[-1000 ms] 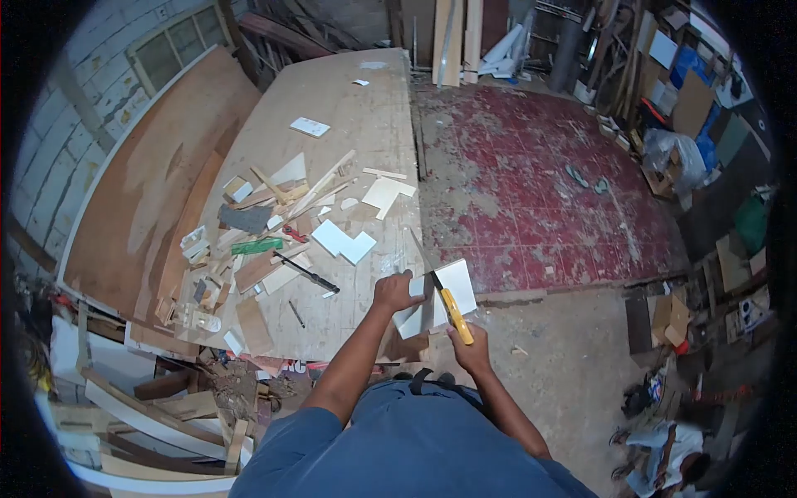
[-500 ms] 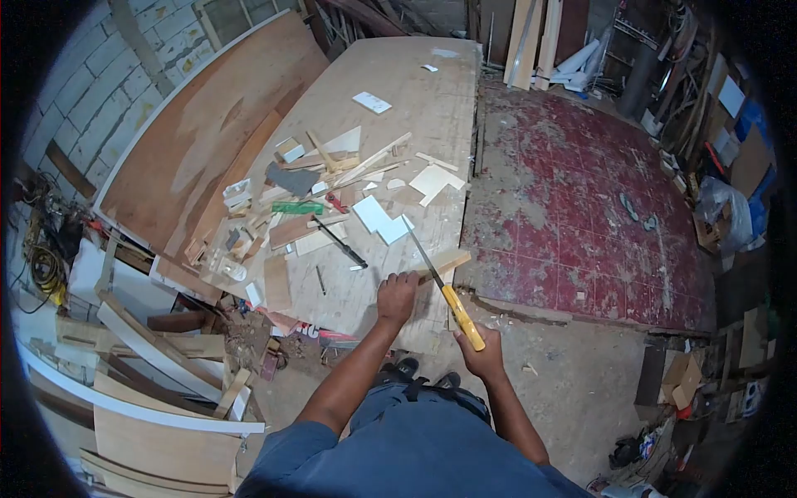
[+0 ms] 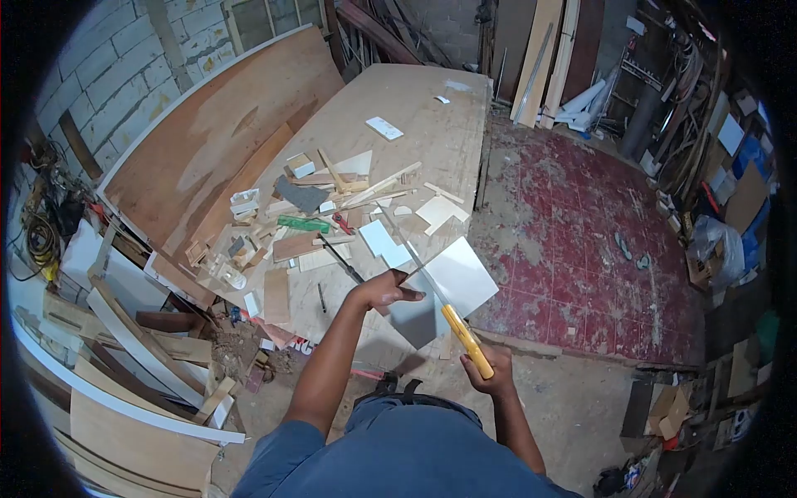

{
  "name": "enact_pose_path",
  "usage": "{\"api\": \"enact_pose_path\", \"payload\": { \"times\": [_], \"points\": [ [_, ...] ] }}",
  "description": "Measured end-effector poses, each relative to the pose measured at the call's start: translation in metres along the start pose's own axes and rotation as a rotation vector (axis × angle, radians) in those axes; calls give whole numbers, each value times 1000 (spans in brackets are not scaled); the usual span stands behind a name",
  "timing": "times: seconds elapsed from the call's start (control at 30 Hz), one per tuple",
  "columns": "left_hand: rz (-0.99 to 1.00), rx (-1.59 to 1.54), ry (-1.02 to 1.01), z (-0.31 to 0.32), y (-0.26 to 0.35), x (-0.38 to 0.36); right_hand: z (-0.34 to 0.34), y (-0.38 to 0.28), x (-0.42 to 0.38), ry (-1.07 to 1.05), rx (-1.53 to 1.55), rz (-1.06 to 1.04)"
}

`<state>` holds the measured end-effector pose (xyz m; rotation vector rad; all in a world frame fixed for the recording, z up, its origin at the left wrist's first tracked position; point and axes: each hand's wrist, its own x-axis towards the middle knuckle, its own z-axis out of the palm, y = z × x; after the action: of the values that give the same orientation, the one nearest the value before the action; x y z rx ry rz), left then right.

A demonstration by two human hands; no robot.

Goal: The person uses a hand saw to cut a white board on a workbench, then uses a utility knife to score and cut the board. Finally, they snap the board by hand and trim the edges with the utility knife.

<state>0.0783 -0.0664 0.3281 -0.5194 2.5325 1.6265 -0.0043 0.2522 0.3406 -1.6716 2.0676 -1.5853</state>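
Note:
A square white board (image 3: 462, 274) lies at the near right end of the table, its lower left part in shadow. My left hand (image 3: 383, 292) grips the board's left edge, thumb over the white face and the fingers at the edge. My right hand (image 3: 491, 370) is wrapped round the yellow handle of a handsaw (image 3: 467, 339). The saw's thin blade slants up and left across the board in this view. Just beyond lies a smaller notched white piece (image 3: 383, 243). Left of my left hand is a dark, rod-like tool (image 3: 339, 256).
Wood offcuts (image 3: 297, 246), a green piece (image 3: 303, 224) and a grey scrap (image 3: 297, 195) litter the table (image 3: 432, 100). A large plywood panel (image 3: 216, 141) leans along the left. Beyond the table's right edge is a worn red floor (image 3: 556, 241). Timber strips (image 3: 158, 336) are piled at lower left.
The white board, seen nearly edge-on before, has turned so its white face shows. My left hand has shifted slightly left with its thumb out. The saw and right hand have moved slightly down.

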Motion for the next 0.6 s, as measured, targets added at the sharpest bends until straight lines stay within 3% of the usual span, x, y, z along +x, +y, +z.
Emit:
{"api": "enact_pose_path", "payload": {
  "times": [0.07, 0.13, 0.17, 0.23, 0.27, 0.3, 0.33, 0.4, 0.47, 0.53, 0.57, 0.6],
  "points": [
    [18, -48, -74, -4, -5, 7, 5, -3, 4, 18, 12, 25],
    [70, 65, 2, -3, -14, 15, 7, -2, 7, 38, 22, 47],
    [67, 222, 88, 5, -42, 35, 8, -2, 8, 37, -12, 66],
    [-55, 526, 339, 28, 7, 16, 10, -2, 13, 40, -47, 90],
    [-96, 673, 475, 45, 14, 15, 12, -6, 17, 81, 51, 236],
    [-39, 803, 625, 58, 8, 21, 14, -8, 20, 124, 149, 379],
    [-31, 806, 624, 65, -7, 29, 14, -9, 21, 132, 147, 378],
    [200, 948, 976, 76, -42, 49, 14, -10, 24, 88, 12, 274],
    [159, 1007, 963, 77, -53, 54, 13, -19, 27, 146, 76, 277],
    [-48, 999, 522, 72, -66, 53, 3, -27, 33, 189, 139, 277],
    [-294, 829, 394, 71, -90, 59, -9, -31, 36, 292, 126, 131],
    [-216, 870, 396, 74, -126, 57, -20, -36, 40, 399, 112, -16]
  ]
}}
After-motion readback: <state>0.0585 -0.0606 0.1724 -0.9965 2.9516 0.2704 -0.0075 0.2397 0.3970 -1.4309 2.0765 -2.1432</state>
